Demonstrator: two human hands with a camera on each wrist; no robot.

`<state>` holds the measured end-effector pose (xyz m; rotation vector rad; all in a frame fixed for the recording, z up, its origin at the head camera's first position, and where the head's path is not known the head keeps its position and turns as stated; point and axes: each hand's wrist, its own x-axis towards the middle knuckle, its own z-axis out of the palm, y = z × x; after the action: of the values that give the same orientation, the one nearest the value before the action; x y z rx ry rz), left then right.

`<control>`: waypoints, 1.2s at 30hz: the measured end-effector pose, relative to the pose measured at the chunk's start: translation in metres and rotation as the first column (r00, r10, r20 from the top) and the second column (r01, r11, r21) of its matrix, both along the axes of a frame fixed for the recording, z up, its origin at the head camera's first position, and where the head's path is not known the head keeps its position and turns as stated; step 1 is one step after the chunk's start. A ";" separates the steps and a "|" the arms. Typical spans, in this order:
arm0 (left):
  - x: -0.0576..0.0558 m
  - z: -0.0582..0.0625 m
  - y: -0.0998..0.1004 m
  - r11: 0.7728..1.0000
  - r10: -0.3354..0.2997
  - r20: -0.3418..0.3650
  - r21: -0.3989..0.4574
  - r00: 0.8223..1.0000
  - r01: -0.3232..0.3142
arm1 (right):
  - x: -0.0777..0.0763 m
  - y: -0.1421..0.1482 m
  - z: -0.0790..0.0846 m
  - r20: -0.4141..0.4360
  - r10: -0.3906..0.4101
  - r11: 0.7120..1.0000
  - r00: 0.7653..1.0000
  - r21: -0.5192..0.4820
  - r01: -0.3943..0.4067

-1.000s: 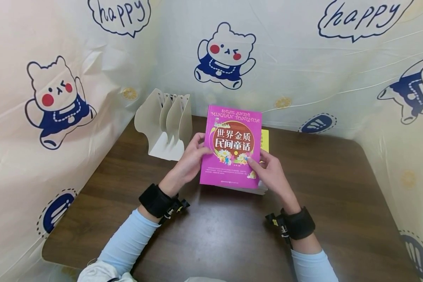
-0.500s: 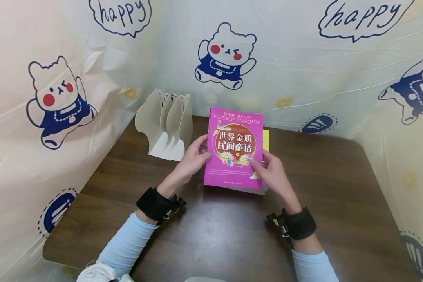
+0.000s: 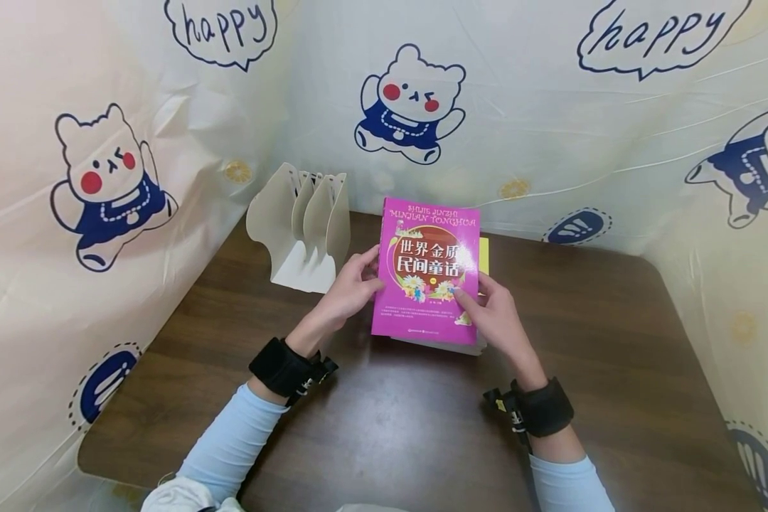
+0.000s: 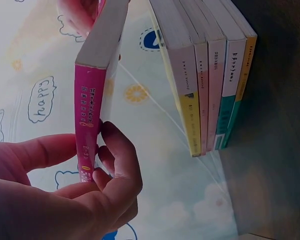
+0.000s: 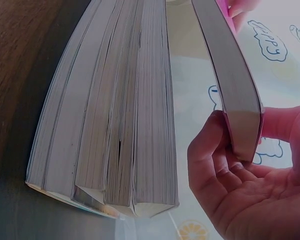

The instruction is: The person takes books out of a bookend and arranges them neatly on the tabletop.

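A magenta book (image 3: 425, 274) with Chinese lettering and flowers on its cover is held between both hands, front up. On its left edge, by the spine, my left hand (image 3: 352, 288) grips it with the thumb on the cover and fingers beneath. My right hand (image 3: 496, 313) pinches the opposite edge, thumb on the cover near the flowers. Both wrist views show the book raised apart from a stack of several books (image 4: 210, 90). A yellow-covered one (image 3: 483, 259) tops that stack and peeks out at the right in the head view.
A cream file rack (image 3: 301, 227) with upright dividers stands at the back left of the dark wooden table (image 3: 384, 441). Patterned cloth (image 3: 518, 128) with cartoon bears hangs around the table's back and sides.
The magenta book has shifted slightly right and toward the person, with both hands still holding it. The stack and the rack stay where they were.
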<state>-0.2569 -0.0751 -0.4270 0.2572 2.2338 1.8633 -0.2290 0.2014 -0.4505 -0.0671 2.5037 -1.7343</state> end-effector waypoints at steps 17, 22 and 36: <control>-0.009 -0.004 0.004 1.000 0.026 -0.030 -0.015 0.999 -0.026 | -0.001 0.004 -0.002 -0.035 -0.009 1.000 0.999 0.022 0.010; -0.012 -0.006 0.006 0.997 0.070 -0.015 -0.015 0.997 -0.070 | -0.001 0.007 -0.004 -0.027 -0.018 0.999 0.999 0.046 0.020; -0.015 -0.010 0.013 0.994 0.106 -0.026 -0.020 0.994 -0.106 | -0.002 0.010 -0.006 -0.078 -0.004 0.997 0.997 0.081 0.010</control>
<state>-0.2715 -0.0619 -0.4365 0.1621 2.3248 1.8980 -0.2311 0.2113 -0.4566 -0.1221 2.6295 -1.6612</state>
